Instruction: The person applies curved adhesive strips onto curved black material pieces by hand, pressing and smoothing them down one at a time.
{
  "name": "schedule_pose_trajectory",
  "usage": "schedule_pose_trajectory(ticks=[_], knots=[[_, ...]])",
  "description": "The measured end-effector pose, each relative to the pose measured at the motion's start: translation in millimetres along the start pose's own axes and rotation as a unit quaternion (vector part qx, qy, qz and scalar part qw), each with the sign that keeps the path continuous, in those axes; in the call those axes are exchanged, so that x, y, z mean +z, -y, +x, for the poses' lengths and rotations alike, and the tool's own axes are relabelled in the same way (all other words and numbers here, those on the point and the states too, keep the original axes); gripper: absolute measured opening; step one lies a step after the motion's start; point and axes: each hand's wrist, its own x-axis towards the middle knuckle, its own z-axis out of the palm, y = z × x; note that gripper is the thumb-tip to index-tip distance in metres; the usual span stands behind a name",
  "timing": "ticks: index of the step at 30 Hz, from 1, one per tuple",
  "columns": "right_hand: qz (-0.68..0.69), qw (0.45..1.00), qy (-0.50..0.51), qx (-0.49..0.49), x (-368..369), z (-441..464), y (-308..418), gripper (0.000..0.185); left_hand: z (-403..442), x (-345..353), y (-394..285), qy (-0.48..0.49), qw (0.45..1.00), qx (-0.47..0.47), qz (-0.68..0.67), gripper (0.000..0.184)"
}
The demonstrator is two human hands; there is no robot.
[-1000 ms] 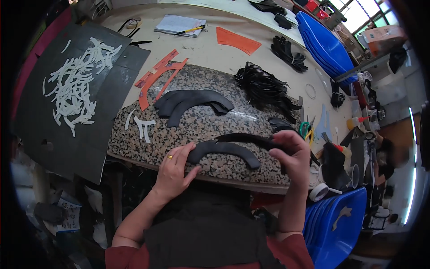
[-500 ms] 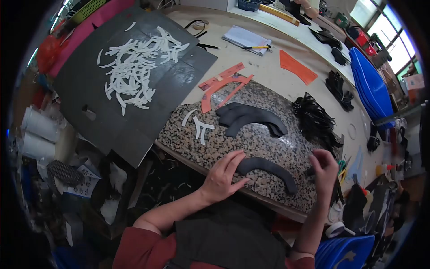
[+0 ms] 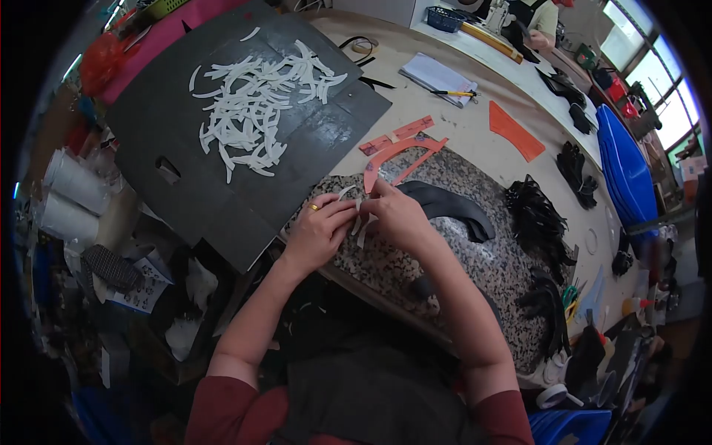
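Note:
Both hands meet over the small white curved strips on the speckled stone slab (image 3: 475, 282). My left hand (image 3: 320, 230), with a ring, has its fingers closed on a white strip (image 3: 358, 208). My right hand (image 3: 399, 213) pinches at the same white strips from the other side; its fingertips are partly hidden. Just right of my right hand lies a stack of dark grey curved pieces (image 3: 463, 210). Another dark curved piece (image 3: 423, 287) lies flat nearer me, mostly covered by my right forearm.
A heap of white strips (image 3: 245, 111) lies on a dark board (image 3: 141, 133) at left. Orange templates (image 3: 382, 159) sit beyond the slab. Black strips (image 3: 534, 215), scissors (image 3: 571, 297) and blue bins (image 3: 623, 167) are at right. A person (image 3: 545, 26) works at the back.
My left hand has left the single dark curved piece and moved up to the white strips. My right hand has crossed leftward to join it. The view has shifted slightly.

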Motion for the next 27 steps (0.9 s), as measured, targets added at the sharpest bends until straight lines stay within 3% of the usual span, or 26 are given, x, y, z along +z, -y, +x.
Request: schedule_pose_trajectory(ticks=[4, 10, 14, 17, 20, 23, 26, 27], knots=[[0.004, 0.995, 0.097, -0.001, -7.0, 4.6, 1.8, 0.018, 0.2, -0.4, -0.9, 0.017, 0.998, -0.004, 0.054, 0.026], [-0.002, 0.996, 0.004, -0.085, 14.2, -30.5, 9.4, 0.024, 5.7, 0.0, -12.7, 0.018, 0.998, -0.028, 0.061, 0.021], [0.106, 0.992, -0.021, -0.062, 7.7, -59.2, 15.6, 0.022, 5.7, 2.0, -16.9, 0.016, 0.999, -0.026, 0.042, 0.021], [0.246, 0.964, -0.091, 0.034, -34.1, -91.8, 24.5, 0.019, 5.4, 6.2, -20.5, 0.000, 0.999, -0.024, 0.030, 0.025], [0.282, 0.937, -0.142, 0.150, -58.2, -128.5, 16.8, 0.013, 8.0, 11.7, -20.7, -0.034, 0.994, -0.099, -0.043, 0.023], [0.273, 0.926, -0.181, 0.187, -57.9, -160.1, 5.8, 0.010, 12.8, 19.5, -13.3, -0.064, 0.997, -0.036, 0.020, 0.025], [0.217, 0.943, -0.189, 0.167, -50.0, -183.3, 0.7, 0.013, 15.4, 25.3, -11.4, -0.102, 0.992, -0.068, -0.017, 0.027], [0.229, 0.936, -0.173, 0.204, -49.4, -189.3, 0.8, 0.016, 17.4, 20.0, -19.9, -0.088, 0.988, -0.114, -0.064, 0.026]])
